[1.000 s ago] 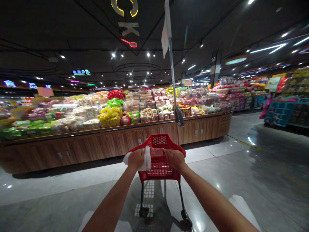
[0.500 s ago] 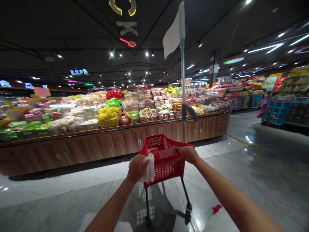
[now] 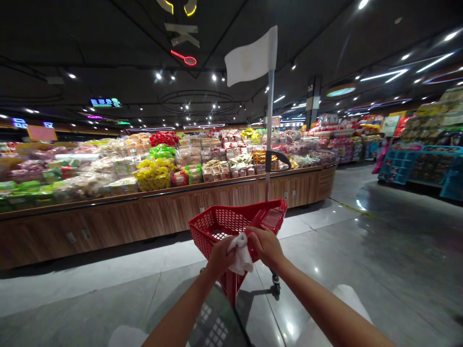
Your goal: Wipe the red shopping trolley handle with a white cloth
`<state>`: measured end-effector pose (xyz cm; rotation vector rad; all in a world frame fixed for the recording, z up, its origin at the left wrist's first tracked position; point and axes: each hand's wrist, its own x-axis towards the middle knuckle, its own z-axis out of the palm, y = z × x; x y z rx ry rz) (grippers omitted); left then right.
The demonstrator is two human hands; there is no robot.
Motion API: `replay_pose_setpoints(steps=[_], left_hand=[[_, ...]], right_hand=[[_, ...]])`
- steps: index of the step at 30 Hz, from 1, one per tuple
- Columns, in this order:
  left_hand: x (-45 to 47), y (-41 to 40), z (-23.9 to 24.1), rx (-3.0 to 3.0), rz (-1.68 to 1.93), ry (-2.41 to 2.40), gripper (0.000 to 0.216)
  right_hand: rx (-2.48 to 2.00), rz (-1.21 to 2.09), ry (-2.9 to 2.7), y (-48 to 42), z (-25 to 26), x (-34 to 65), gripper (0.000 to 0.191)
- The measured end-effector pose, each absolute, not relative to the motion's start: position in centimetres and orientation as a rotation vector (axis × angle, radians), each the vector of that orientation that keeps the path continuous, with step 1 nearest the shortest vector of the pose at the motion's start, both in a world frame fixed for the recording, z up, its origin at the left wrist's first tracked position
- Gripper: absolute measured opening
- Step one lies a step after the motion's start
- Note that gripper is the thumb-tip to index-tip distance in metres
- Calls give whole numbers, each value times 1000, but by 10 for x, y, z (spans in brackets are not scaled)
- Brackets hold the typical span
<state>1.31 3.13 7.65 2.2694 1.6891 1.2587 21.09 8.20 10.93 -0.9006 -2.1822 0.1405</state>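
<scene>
A small red shopping cart (image 3: 202, 226) with perforated plastic walls stands in front of me, turned at an angle. My left hand (image 3: 221, 258) is closed on a crumpled white cloth (image 3: 241, 258), which hangs against the cart's near side. Just right of the cloth, my right hand (image 3: 266, 246) curls over the cart's red rim, its fingertips close to the cloth. Part of the rim under both hands is hidden. From the cart rises a grey pole (image 3: 270, 111) with a white flag (image 3: 251, 57) at its top and a dark looped handle (image 3: 278, 161) lower down.
Behind the cart runs a long wood-panelled display counter (image 3: 173, 207) heaped with packaged food. Blue display racks (image 3: 401, 164) stand at the right on a shiny grey tiled floor (image 3: 347, 250). A caster wheel (image 3: 275, 285) shows below the cart.
The cart has swung round, its basket now pointing left. My left hand has brought the cloth rightward, and my right hand has come left and lower, so the hands are close together.
</scene>
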Motion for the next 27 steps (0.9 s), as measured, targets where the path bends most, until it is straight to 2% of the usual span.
replay_pose_setpoints(steps=[3,8,15,19,22,27], left_hand=[[-11,48,61,2098,1248,1894,36],[1,54,46,1995,1385,1965,30],[72,37,52,2327,1479,1786,37],[87,52,58,2407,1340,1718,35],[63,63,52,2415,1162,1714,32],[-1,60,28,2314,888,2031,26]], right_hand=[[-1044,-18,-2263,74,109,215,50],[-1104,-316,-2315,59,98,205,25],[-890,-542,-2087,84,69,221,33],[-887,-576,-2029,100,68,240,38],[-884,-572,-2037,110,70,252,37],[-892,-592,-2005,130,69,264,35]])
